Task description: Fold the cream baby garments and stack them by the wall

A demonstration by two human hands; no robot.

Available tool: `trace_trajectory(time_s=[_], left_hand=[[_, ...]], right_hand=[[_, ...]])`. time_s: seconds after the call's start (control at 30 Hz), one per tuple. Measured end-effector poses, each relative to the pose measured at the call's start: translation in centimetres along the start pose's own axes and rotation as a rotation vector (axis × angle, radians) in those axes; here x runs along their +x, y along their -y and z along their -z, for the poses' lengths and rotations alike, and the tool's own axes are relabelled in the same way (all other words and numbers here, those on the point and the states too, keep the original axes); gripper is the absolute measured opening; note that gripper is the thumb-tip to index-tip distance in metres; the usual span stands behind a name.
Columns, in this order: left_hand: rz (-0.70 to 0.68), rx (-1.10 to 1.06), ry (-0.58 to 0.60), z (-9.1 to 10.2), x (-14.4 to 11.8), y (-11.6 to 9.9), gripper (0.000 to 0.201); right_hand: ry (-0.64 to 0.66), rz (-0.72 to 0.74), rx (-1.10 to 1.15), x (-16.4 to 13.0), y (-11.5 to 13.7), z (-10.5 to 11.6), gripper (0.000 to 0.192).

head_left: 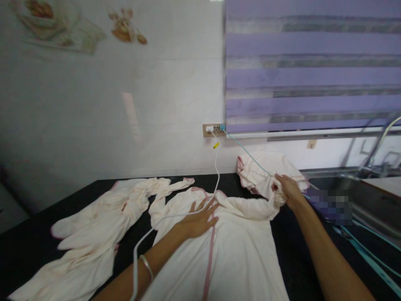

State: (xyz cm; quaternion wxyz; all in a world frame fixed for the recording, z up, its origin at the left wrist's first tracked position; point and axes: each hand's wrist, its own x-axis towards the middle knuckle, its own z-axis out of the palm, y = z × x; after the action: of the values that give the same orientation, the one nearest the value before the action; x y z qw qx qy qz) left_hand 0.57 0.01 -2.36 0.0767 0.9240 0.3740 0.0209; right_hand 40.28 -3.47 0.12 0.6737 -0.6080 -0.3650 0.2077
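pressing flat, open left hand [200,219] pins cream garment [232,255] on black counter [294,251]; right hand [288,190] fist-grips sleeve [250,207]. best: pull sleeve taut w/ steady pin, avoid white cable [216,167].

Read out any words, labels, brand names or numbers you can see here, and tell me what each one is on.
No readable text anywhere in this view.
Wall decals: pictures only, no lettering visible.
Yellow tag on the white cable: too small to read.
Wall socket: no legible marking.
Garment under the left hand and the sleeve gripped by the right hand: plain, no print.
Pixelated patch: unreadable.
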Motion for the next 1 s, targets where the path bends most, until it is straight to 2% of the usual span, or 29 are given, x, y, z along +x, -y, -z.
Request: trace_trajectory(time_s=[0.07, 0.17, 0.27, 0.37, 0.43, 0.57, 0.63, 0.73, 0.8, 0.9, 1.0], left_hand=[[0.028, 0.045, -0.009, 1.2, 0.8, -1.5, 0.058], [0.035, 0.070, -0.126, 2.6, 2.6, -5.5, 0.041], [-0.050, 0.014, -0.178, 2.8, 4.4, -9.9, 0.036], [-0.067, 0.033, -0.134, 2.5, 5.6, -12.1, 0.050], [-0.055, 0.050, -0.095, 2.4, 6.3, -12.1, 0.057], [-0.068, 0.021, -0.063, 3.3, 8.0, -10.3, 0.031], [-0.061, -0.077, -0.111, 3.9, 9.3, -9.5, 0.030], [-0.028, -0.338, -0.188, 4.6, 11.6, -8.9, 0.035], [-0.009, -0.458, -0.270, 4.6, 13.4, -8.7, 0.033], [-0.028, -0.459, -0.407, 3.9, 15.4, -8.8, 0.033], [0.003, -0.320, -0.442, 2.3, 15.9, -9.2, 0.047]], right_hand=[[0.034, -0.077, 0.176, -0.4, 0.3, -0.6, 0.033], [-0.002, -0.138, 0.420, -0.7, 0.8, -1.7, 0.037], [-0.156, -0.051, 0.551, -0.5, 1.3, -2.0, 0.048], [-0.312, 0.052, 0.636, 0.1, 1.3, -1.5, 0.053], [-0.361, 0.099, 0.677, 0.6, 1.2, -1.1, 0.051], [-0.397, 0.144, 0.704, 1.6, 0.7, -0.5, 0.051], [-0.412, 0.144, 0.707, 1.9, 0.7, -0.3, 0.055], [-0.422, 0.145, 0.752, 1.8, 1.0, 0.0, 0.061], [-0.419, 0.152, 0.788, 1.6, 1.4, 0.1, 0.057], [-0.423, 0.165, 0.848, 1.3, 2.0, 0.4, 0.042], [-0.440, 0.175, 0.911, 1.2, 2.3, 0.7, 0.033]])
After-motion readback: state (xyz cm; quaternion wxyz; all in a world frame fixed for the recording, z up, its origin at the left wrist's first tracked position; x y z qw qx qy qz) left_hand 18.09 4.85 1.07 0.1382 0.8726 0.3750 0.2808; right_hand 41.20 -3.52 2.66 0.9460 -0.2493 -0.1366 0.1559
